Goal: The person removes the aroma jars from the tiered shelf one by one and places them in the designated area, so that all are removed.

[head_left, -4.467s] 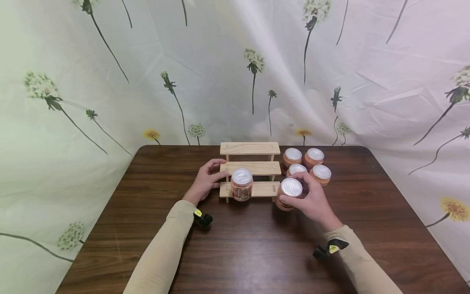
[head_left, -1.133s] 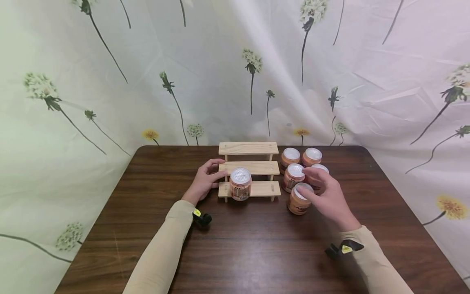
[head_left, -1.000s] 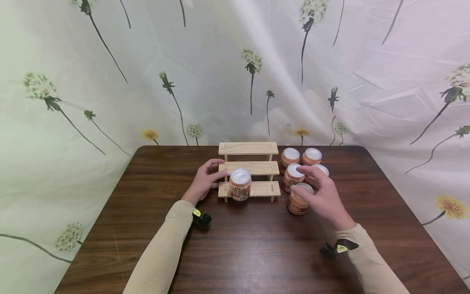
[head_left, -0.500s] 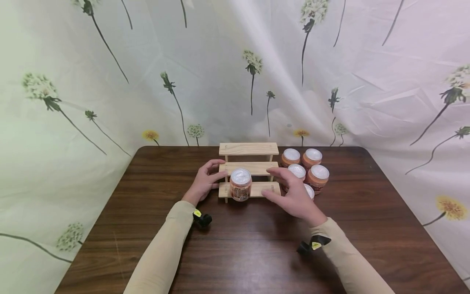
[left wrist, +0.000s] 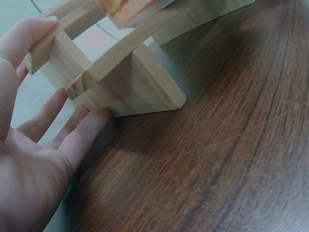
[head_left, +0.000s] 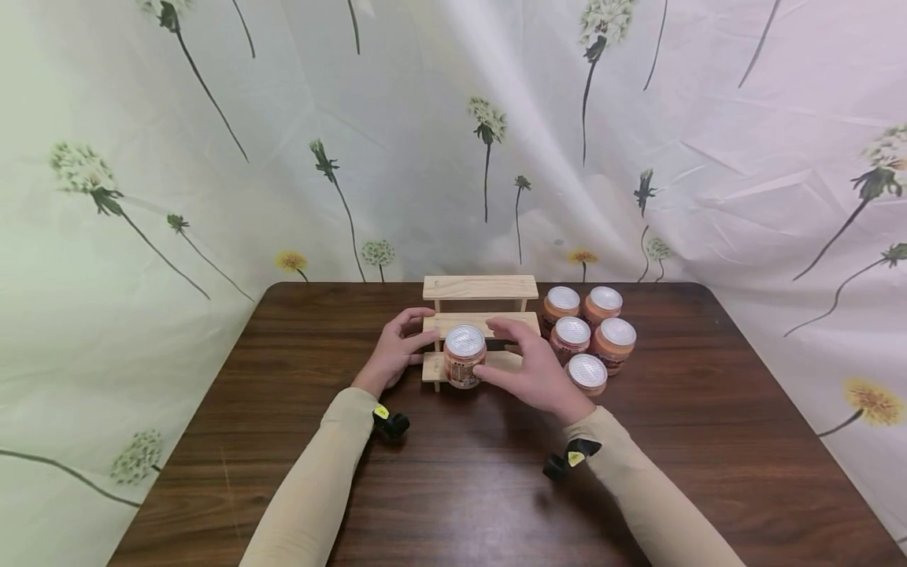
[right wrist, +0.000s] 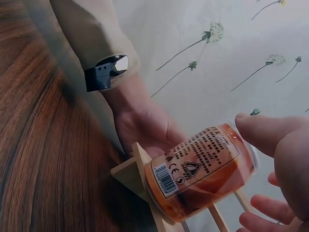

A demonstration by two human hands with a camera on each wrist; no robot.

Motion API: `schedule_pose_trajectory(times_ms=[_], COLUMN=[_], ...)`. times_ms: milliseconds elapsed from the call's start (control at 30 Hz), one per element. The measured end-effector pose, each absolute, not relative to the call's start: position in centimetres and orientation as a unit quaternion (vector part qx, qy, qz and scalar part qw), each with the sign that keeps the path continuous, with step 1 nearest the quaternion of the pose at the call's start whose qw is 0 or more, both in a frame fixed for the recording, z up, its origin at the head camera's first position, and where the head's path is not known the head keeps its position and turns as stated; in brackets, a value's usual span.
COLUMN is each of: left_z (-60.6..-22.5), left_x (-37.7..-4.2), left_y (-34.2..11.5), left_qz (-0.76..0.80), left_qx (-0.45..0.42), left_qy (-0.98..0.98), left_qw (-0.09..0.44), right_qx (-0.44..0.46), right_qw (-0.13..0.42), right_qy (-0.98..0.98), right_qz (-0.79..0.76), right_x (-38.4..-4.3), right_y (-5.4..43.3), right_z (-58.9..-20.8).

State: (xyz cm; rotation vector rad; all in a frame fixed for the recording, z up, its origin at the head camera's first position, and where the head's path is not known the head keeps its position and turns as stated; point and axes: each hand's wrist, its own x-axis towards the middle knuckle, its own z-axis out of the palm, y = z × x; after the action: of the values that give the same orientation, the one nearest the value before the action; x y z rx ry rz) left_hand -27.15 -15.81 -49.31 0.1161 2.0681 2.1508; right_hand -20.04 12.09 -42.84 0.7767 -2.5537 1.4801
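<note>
An orange jar (head_left: 464, 362) with a clear ridged lid stands on the bottom step of a three-tier wooden stand (head_left: 480, 287). Its label with a barcode faces the right wrist view. My right hand (head_left: 534, 374) reaches around the jar's right side, thumb near its front. In the right wrist view the thumb (right wrist: 270, 133) is close to the lid end, and the fingers (right wrist: 270, 208) are spread apart from the jar. My left hand (head_left: 394, 350) rests against the stand's left end. In the left wrist view its fairly straight fingers (left wrist: 87, 130) touch the wooden side.
Several more orange jars (head_left: 586, 374) stand grouped on the dark wooden table (head_left: 439, 488), right of the stand. Behind the table hangs a white cloth (head_left: 418, 142) printed with dandelions. Black wrist cameras (head_left: 391, 423) sit on both sleeves.
A jar held by my right hand was set down at the front of the right group and let go. The right hand then moved left to the jar on the stand. My left hand stayed put.
</note>
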Motion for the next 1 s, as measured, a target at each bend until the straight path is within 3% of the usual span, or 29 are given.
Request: schedule_pose_trajectory(times_ms=[1000], left_z=[-49.4], left_x=[-27.2], left_y=[-15.8], left_qz=[0.721], left_qx=[0.039], left_qy=[0.687], left_qw=[0.082], right_qx=[0.26], right_qw=[0.011], right_qy=[-0.772], right_qz=[0.58], right_x=[-21.8], right_y=[8.9], right_z=[-44.7])
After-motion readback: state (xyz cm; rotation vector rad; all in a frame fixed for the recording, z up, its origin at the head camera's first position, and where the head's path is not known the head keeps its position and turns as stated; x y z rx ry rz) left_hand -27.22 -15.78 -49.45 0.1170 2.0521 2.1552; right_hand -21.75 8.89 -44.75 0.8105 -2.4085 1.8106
